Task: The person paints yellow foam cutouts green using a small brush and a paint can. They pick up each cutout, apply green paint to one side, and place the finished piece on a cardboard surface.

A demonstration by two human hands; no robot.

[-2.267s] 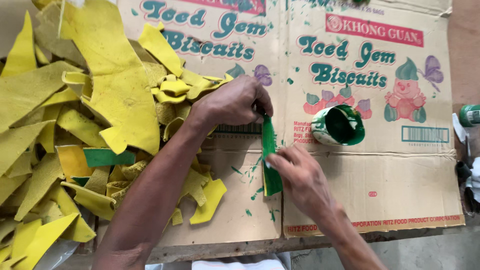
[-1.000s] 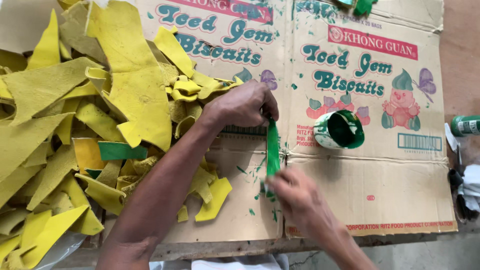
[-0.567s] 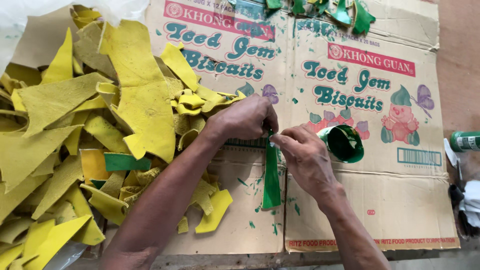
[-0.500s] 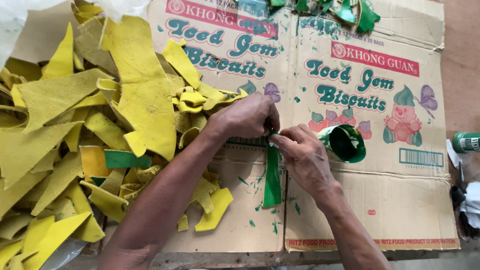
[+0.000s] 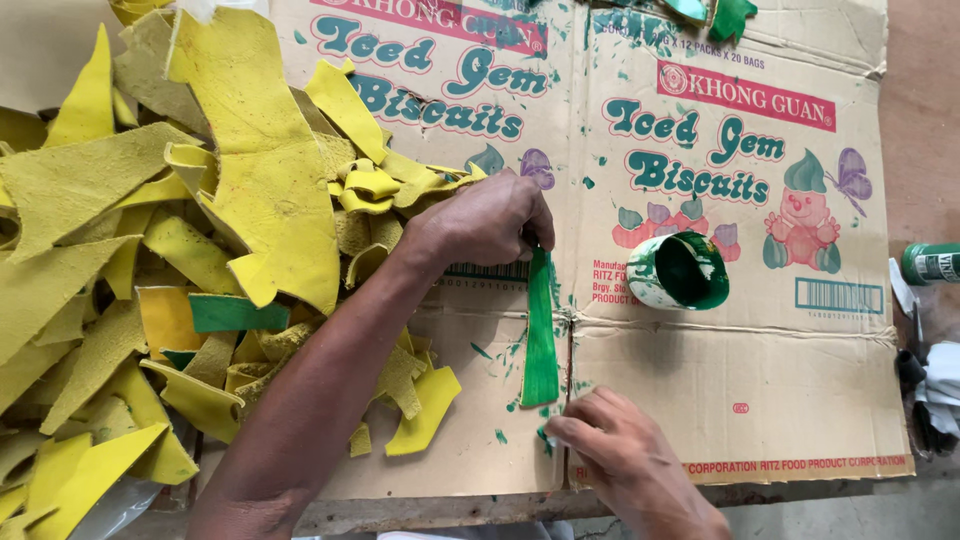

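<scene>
A narrow green-painted strip lies upright on the flattened cardboard box. My left hand pins the strip's top end against the cardboard. At the strip's bottom end my right hand has its fingers pinched together; whatever they hold is too small to make out. A small tub of green paint lies tilted on the cardboard, right of the strip.
A big heap of yellow leather scraps covers the left side, with one green piece among them. Green scraps lie at the top edge. A green bottle and crumpled rags sit at the right.
My right hand has slid from the strip's top, beside my left hand, down to its bottom end. My left hand stays on the top end.
</scene>
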